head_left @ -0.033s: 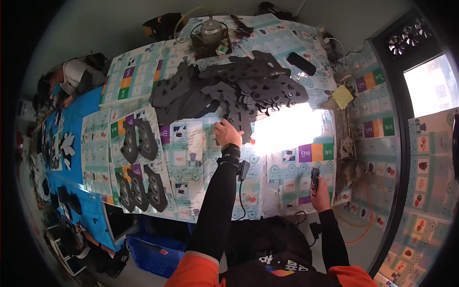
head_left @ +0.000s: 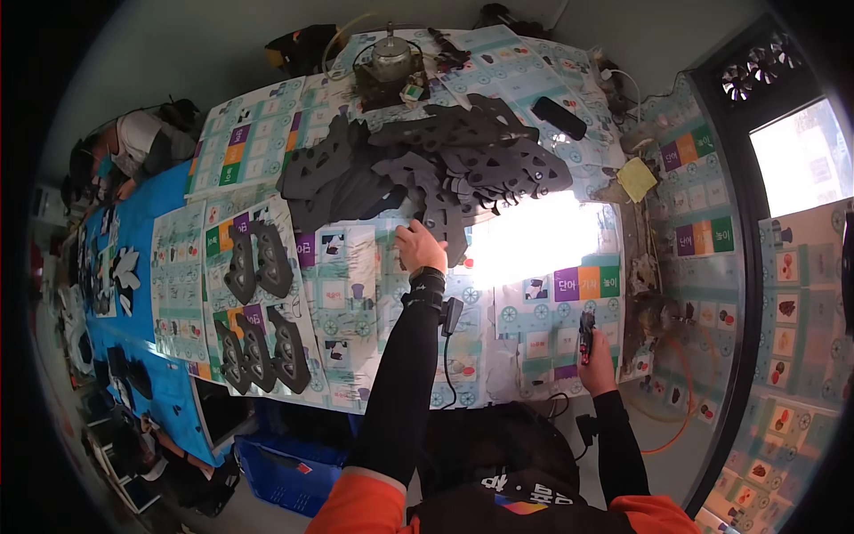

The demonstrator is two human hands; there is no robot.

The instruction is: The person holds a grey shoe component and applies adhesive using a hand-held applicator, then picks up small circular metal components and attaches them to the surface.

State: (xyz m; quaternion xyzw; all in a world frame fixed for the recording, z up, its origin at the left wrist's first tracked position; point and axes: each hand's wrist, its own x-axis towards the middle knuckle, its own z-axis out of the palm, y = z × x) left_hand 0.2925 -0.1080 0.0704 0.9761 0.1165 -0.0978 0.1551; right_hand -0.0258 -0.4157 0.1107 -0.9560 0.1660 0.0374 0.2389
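Dark grey pieces (head_left: 325,187) lie heaped on the bench (head_left: 378,360), partly hiding one another. At their lower edge, the left hand (head_left: 422,249) is half curled; its grip I cannot tell. The right hand (head_left: 599,360) is closed around a dark tool (head_left: 586,333), its kind unclear.

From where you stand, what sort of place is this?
Probably a small workshop: dark cut-out pieces lie heaped on the table, shaped parts sit in rows, and the right hand holds what looks like a small tool.
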